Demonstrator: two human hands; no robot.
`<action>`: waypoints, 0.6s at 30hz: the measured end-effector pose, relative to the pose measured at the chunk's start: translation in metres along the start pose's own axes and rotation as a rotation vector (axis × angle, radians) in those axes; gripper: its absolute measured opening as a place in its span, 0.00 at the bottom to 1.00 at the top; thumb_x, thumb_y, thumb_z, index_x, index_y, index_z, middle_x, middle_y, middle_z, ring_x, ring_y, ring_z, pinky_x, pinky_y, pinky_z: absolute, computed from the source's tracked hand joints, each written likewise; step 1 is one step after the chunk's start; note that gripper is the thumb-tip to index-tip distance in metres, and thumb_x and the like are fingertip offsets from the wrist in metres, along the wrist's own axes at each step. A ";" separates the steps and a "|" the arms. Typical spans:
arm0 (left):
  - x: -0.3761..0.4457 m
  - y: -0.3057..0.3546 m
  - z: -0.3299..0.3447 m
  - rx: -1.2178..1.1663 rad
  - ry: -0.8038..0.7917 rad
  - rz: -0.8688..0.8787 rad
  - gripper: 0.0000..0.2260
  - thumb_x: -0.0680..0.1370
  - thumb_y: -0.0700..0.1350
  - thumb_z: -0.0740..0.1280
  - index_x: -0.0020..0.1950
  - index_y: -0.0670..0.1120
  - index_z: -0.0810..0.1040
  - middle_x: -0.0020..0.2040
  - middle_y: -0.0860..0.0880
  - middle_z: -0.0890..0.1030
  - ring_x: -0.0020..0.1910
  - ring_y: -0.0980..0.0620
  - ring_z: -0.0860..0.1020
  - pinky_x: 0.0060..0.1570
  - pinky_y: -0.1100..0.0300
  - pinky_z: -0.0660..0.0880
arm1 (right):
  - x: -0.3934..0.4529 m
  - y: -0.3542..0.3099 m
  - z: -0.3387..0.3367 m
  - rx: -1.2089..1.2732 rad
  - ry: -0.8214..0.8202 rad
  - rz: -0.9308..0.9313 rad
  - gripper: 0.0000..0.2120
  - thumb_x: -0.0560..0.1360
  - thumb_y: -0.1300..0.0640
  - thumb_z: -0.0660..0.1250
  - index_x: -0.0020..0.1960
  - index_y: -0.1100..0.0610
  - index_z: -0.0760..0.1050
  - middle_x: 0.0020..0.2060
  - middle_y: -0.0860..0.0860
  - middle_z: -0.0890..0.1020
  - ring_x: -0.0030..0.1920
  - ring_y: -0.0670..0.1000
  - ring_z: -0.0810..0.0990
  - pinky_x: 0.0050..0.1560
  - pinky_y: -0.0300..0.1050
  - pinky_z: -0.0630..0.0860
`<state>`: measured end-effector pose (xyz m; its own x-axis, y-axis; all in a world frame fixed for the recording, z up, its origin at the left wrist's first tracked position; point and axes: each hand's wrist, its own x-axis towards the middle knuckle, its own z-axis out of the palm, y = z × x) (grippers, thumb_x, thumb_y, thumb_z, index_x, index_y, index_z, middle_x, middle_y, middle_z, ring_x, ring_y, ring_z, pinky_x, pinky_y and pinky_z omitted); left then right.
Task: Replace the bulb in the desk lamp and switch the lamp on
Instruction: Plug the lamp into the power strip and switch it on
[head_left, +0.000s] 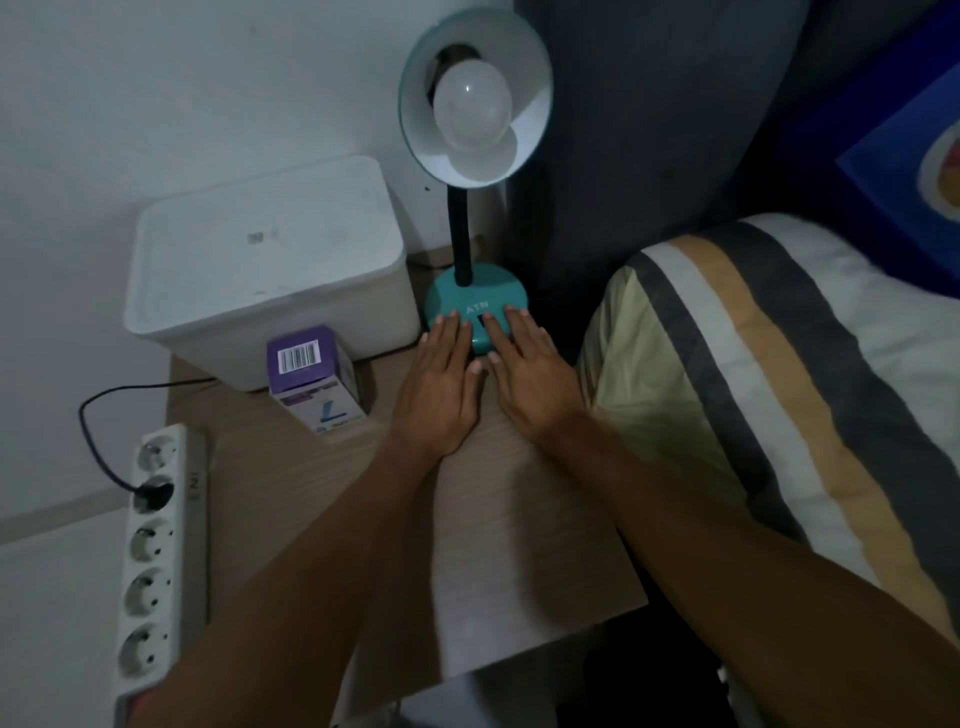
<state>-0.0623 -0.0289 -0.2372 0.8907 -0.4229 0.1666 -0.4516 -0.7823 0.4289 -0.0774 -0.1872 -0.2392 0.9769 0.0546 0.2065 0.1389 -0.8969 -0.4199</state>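
A teal desk lamp stands at the back of a wooden bedside table (519, 519). Its shade (530, 67) tilts toward me with a white bulb (471, 106) seated in it, unlit. My left hand (439, 384) and my right hand (530, 374) lie flat, palms down, side by side. Their fingertips rest on the front of the teal lamp base (467, 296). A finger of the right hand covers the dark switch near the base's front. Neither hand holds anything. A purple and white bulb box (311, 379) stands to the left of my left hand.
A white lidded plastic bin (265, 260) fills the table's back left. A white power strip (156, 545) lies along the left edge with one black plug and cable in it. A striped pillow (779, 389) and dark headboard (649, 130) are on the right.
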 end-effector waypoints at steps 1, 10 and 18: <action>0.000 0.001 0.000 -0.004 0.004 0.001 0.29 0.86 0.54 0.48 0.82 0.38 0.59 0.83 0.39 0.58 0.84 0.43 0.54 0.82 0.51 0.49 | 0.000 0.000 0.001 -0.010 0.000 0.001 0.26 0.83 0.50 0.49 0.79 0.57 0.62 0.77 0.62 0.65 0.78 0.62 0.63 0.76 0.58 0.61; 0.000 0.005 -0.001 -0.027 0.004 -0.044 0.29 0.85 0.53 0.48 0.81 0.38 0.62 0.82 0.38 0.61 0.83 0.41 0.57 0.82 0.46 0.52 | -0.002 0.001 0.005 -0.098 0.078 -0.014 0.24 0.82 0.51 0.52 0.76 0.58 0.68 0.71 0.62 0.73 0.72 0.63 0.71 0.73 0.56 0.67; 0.001 0.001 0.000 -0.025 -0.002 -0.032 0.29 0.85 0.54 0.47 0.82 0.39 0.60 0.83 0.39 0.59 0.84 0.42 0.55 0.83 0.51 0.47 | -0.002 0.001 0.005 -0.131 0.072 -0.043 0.25 0.83 0.52 0.55 0.79 0.57 0.63 0.74 0.62 0.69 0.75 0.63 0.66 0.75 0.55 0.62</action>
<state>-0.0615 -0.0302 -0.2363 0.9046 -0.3987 0.1507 -0.4214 -0.7839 0.4560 -0.0783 -0.1860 -0.2441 0.9558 0.0668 0.2862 0.1533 -0.9441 -0.2918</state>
